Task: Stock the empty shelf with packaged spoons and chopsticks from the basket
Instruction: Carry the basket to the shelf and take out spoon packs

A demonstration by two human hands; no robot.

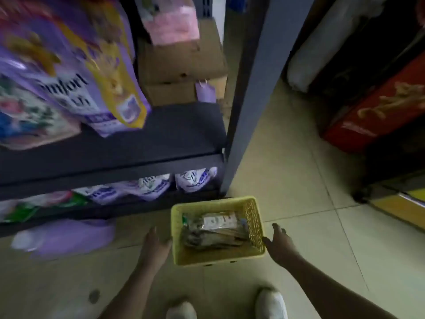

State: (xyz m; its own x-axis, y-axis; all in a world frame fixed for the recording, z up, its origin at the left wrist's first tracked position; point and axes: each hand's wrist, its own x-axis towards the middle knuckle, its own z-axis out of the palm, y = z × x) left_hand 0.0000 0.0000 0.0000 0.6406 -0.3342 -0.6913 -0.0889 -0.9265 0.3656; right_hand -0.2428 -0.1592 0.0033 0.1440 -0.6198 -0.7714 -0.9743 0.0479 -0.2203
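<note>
Standing: a person looks down at a tiled floor [287, 180] beside a dark store shelf [147, 143]; two pale shoes [271, 305] show at the bottom edge.
Basket: a yellow plastic basket [216, 255] with lattice walls sits on the floor just in front of the shelf's lower corner, between the two hands.
Basket contents: clear packets [218, 229] lie flat inside, one with a white label on top; long wooden sticks show through the wrapping of a lower one. Blur hides which packets hold spoons and which chopsticks.
Left hand: the left hand [154, 245] is at the basket's left wall, fingers stretched forward and relaxed, thumb at the rim; it looks to be touching the wall, gripping nothing.
Right hand: the right hand [279, 244] is at the basket's right wall, fingers spread and loose, thumb tip at the near right corner of the rim; nothing is held in it.
Shelf top board: the right part of the board is bare dark surface; purple and yellow pouches [96, 72] stand on its left part, heavily blurred.
Behind the shelf: brown cardboard boxes [181, 63] are stacked, with a pink pack [172, 21] on top.
Lower level: white and purple pouches [156, 185] lie under the board.
Floor left: a purple bag [69, 238] lies on the floor by the shelf's base.
Right side: a red cabinet [377, 107] with gold markings stands well apart from the basket.
</note>
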